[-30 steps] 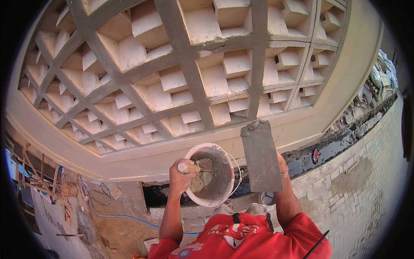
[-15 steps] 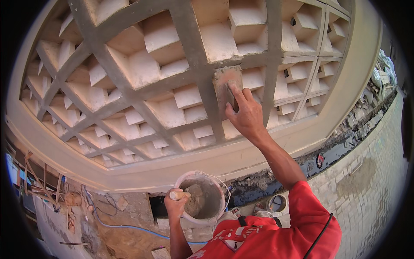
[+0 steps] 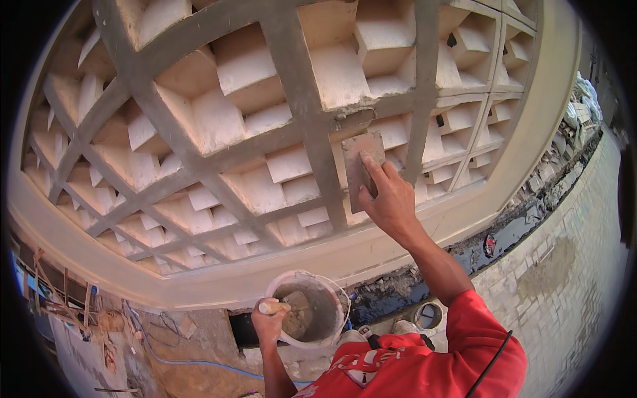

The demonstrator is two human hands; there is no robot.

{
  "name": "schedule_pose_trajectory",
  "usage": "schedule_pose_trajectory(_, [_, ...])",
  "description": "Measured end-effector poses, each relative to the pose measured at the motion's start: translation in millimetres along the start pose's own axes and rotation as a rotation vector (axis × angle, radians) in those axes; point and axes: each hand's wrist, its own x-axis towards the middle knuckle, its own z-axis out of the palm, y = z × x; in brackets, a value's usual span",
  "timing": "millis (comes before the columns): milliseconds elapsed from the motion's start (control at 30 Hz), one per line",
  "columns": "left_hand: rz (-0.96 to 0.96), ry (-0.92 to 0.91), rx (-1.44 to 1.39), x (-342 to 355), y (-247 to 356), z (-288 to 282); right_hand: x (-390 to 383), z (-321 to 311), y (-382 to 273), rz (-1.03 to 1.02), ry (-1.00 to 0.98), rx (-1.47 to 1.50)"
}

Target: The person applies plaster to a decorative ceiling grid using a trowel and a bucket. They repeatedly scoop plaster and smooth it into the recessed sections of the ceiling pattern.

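My right hand (image 3: pixel 393 204) grips a plastering float (image 3: pixel 361 149), a flat rectangular plate smeared with mortar. The plate lies against a vertical bar of the breeze-block wall (image 3: pixel 295 63), just below a crossing where a rough patch of wet mortar (image 3: pixel 355 119) sits. Low down in front of me, my left hand (image 3: pixel 267 325) is closed round the pale handle of a trowel (image 3: pixel 273 308). It is held at the left rim of a whitish bucket (image 3: pixel 344 317). Grey mortar (image 3: pixel 298 315) lies in the bucket; how far the trowel's blade reaches into it is hard to make out.
A moulded ledge (image 3: pixel 252 282) runs below the blocks. Along the wall's foot lies a dark wet trench (image 3: pixel 391 292), with paving (image 3: pixel 531 298) to its right. A small round container (image 3: pixel 428 316) stands by my feet. A blue hose (image 3: pixel 199 362) crosses the dirt at left, near wooden sticks (image 3: pixel 63 302).
My right hand has drawn the float down and slightly right, uncovering the rough mortar at the crossing. My left hand keeps its hold on the trowel by the bucket. The view has shifted slightly.
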Motion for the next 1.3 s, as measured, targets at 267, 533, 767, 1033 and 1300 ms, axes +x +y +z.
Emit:
schedule_pose_trajectory(267, [0.013,-0.044,-0.037,11.9,1.9,-4.9,24.1,-17.5,-16.2,0.204,0.327,0.473])
schedule_pose_trajectory(533, [0.009,-0.022,-0.006,9.2,-1.3,-27.5,37.8,21.2,-86.9,0.217,0.341,0.58])
schedule_pose_trajectory(767, [0.006,0.044,-0.011,1.3,-14.1,-42.5,5.2,22.7,-83.3,0.12,0.132,0.545])
schedule_pose_trajectory(1033, [-0.023,0.04,0.013,1.8,-28.3,-49.7,34.5,7.5,-34.9,0.235,0.42,0.433])
schedule_pose_trajectory(1300, [-0.003,0.01,0.051,5.9,-18.8,-37.9,4.4,23.8,-68.5,0.086,0.162,0.489])
